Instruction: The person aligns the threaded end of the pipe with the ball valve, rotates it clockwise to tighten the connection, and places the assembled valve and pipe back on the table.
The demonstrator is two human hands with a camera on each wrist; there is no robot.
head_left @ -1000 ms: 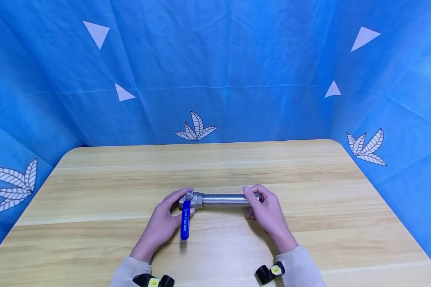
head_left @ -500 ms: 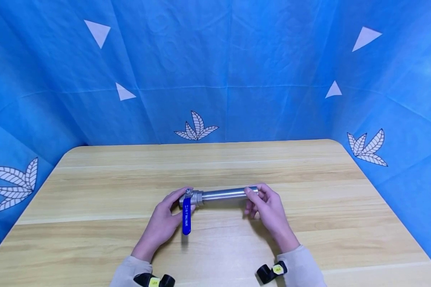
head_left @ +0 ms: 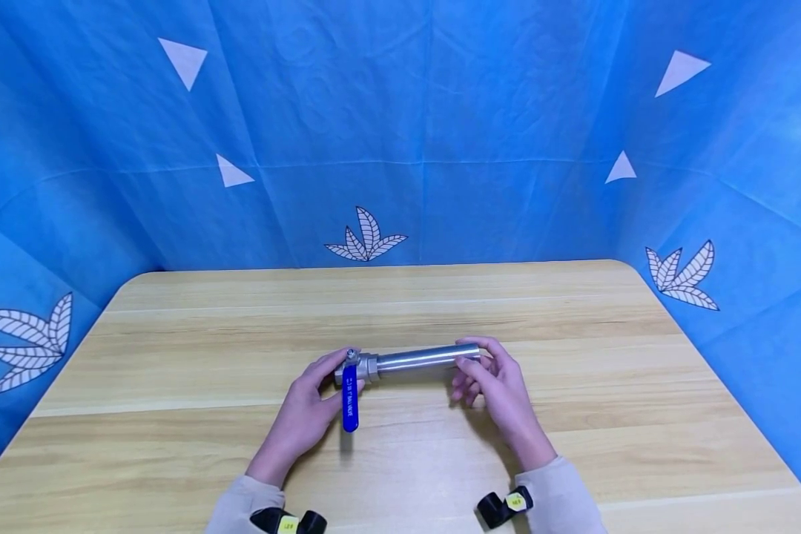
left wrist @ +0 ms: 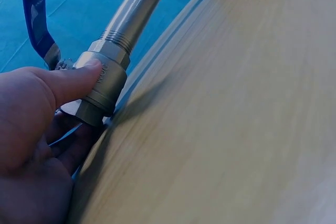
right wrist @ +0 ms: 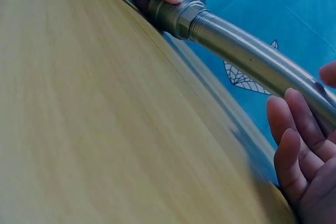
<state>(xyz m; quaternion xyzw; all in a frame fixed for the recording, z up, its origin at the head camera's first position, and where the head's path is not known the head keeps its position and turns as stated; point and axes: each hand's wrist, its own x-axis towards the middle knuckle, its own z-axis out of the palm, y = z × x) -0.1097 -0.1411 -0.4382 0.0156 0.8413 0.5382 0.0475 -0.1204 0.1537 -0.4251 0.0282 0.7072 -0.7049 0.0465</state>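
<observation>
A steel ball valve (left wrist: 105, 85) with a blue lever handle (head_left: 350, 400) is at the left end of a steel pipe (head_left: 420, 359). Exposed threads (right wrist: 195, 27) show where the pipe enters the valve's hex end. My left hand (head_left: 307, 408) grips the valve body, its thumb pressed on the near side in the left wrist view. My right hand (head_left: 500, 389) holds the pipe's right end, thumb on the near side and index finger across the far side. Its other fingers (right wrist: 294, 153) curl loosely below the pipe. The pipe slants slightly, right end farther back.
The wooden table (head_left: 400, 304) extends around both hands. Behind it and at its sides hangs a blue cloth (head_left: 521, 111) with white triangles and leaf prints. Black wrist cameras (head_left: 503, 508) sit on both sleeves.
The pipe's right end has swung up and away from level, and the handle's free end has shifted slightly back. My right fingers have changed their hold on the pipe; the left hand stays on the valve.
</observation>
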